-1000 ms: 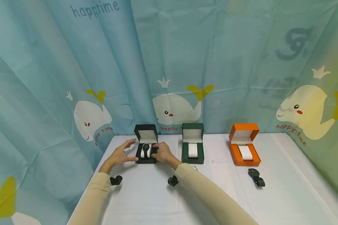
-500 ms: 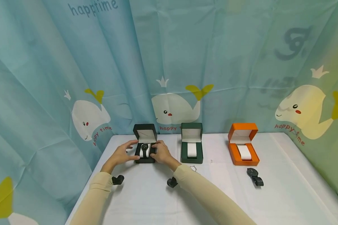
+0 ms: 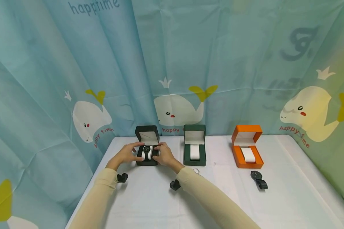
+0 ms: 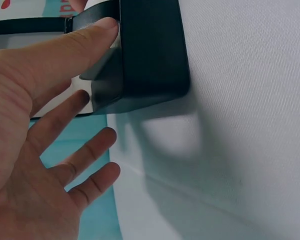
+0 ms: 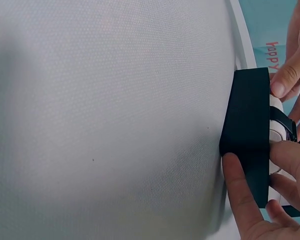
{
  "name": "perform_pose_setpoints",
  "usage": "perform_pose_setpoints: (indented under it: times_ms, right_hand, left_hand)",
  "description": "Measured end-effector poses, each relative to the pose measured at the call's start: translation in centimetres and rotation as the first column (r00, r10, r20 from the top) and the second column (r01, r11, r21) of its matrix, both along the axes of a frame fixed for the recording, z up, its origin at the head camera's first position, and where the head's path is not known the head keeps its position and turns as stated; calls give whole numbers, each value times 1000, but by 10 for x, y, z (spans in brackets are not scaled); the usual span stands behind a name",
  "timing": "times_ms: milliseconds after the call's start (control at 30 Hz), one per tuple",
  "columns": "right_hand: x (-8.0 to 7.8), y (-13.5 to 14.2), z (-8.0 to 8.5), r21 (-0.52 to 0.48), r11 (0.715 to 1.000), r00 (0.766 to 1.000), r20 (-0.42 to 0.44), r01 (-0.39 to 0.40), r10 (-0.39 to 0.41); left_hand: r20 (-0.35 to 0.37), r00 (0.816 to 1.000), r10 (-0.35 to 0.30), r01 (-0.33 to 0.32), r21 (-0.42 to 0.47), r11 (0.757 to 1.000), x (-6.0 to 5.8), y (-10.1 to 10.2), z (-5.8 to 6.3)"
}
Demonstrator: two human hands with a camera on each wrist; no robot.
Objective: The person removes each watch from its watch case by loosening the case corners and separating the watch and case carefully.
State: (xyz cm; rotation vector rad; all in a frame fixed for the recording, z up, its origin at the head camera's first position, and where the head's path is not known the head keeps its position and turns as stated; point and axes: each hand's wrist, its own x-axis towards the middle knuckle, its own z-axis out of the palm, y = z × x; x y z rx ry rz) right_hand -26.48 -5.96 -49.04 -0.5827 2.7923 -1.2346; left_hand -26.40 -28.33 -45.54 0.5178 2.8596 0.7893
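A black watch (image 3: 146, 149) is strapped round a white cushion (image 3: 150, 154) in the open black box (image 3: 147, 163) at the table's back left. My left hand (image 3: 125, 155) is at the box's left side; its thumb touches the cushion's front corner in the right wrist view. The other fingers (image 4: 97, 142) spread apart in the left wrist view, with the index finger mostly hidden. From the other side, my right hand (image 3: 164, 155) holds the cushion's right end. One of its fingers (image 5: 237, 182) lies along the box's outer wall (image 5: 247, 110).
An open green box (image 3: 195, 163) and an open orange box (image 3: 250, 165) stand to the right, each with a white cushion. Another black watch (image 3: 259, 180) lies before the orange box. A small pale round item (image 3: 196, 171) lies near my right sleeve. A printed curtain (image 3: 172, 63) hangs behind.
My left hand has moved right, closer in on the cushion, its thumb now at the cushion's front corner. My right hand has stayed almost in place at the cushion.
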Motion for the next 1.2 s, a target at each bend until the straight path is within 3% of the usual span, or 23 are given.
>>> perform_pose_setpoints:
  times_ms: [633,1200]
  right_hand:
    - [-1,1,-1,-27,1000,1000,-10,-10,10]
    - [1,1,0,-40,999,1000,19,-3,4]
  left_hand:
    - [41,999,-19,24,-124,992,-16,5,4]
    - [59,998,25,-18,-121,992,-20,11,1]
